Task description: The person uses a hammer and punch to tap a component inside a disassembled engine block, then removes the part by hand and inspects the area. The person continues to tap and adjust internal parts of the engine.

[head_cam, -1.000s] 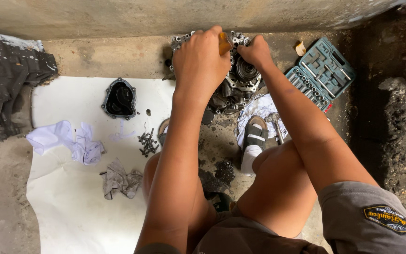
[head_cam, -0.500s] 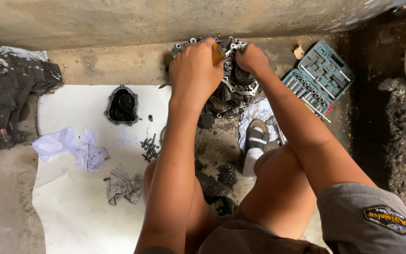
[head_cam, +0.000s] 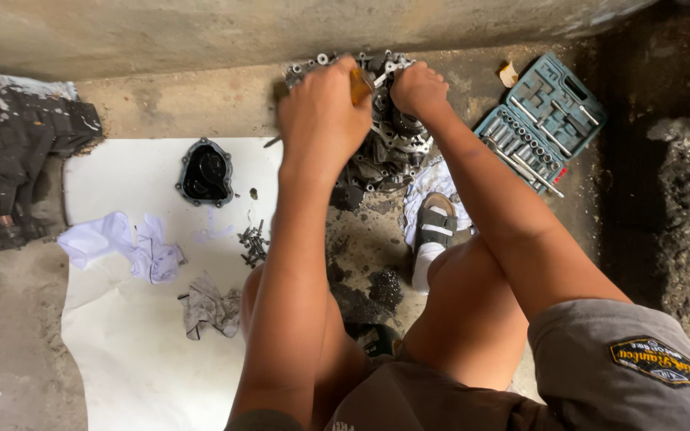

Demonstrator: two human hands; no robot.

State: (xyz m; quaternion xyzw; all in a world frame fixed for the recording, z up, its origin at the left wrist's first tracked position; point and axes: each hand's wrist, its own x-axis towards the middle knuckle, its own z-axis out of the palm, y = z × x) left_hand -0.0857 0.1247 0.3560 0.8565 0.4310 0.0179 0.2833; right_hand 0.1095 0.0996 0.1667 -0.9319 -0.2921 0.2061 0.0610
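Note:
A greasy metal engine case (head_cam: 385, 152) lies on the floor against the concrete wall, between my knees. My left hand (head_cam: 323, 112) is closed around a tool with an amber handle (head_cam: 360, 85), held over the case's left part; the tool's tip is hidden by the hand. My right hand (head_cam: 418, 86) rests gripping the top right edge of the case.
A white sheet (head_cam: 137, 263) on the left carries a black engine cover (head_cam: 204, 172), a pile of bolts (head_cam: 253, 243) and crumpled rags (head_cam: 125, 243). An open teal socket set (head_cam: 543, 120) lies right. Dark engine parts (head_cam: 9, 160) sit far left. My sandalled foot (head_cam: 433, 231) is below the case.
Both hands stay on the engine case; the left hand has shifted slightly on the tool. The view has tilted a little, moving things up and right in frame.

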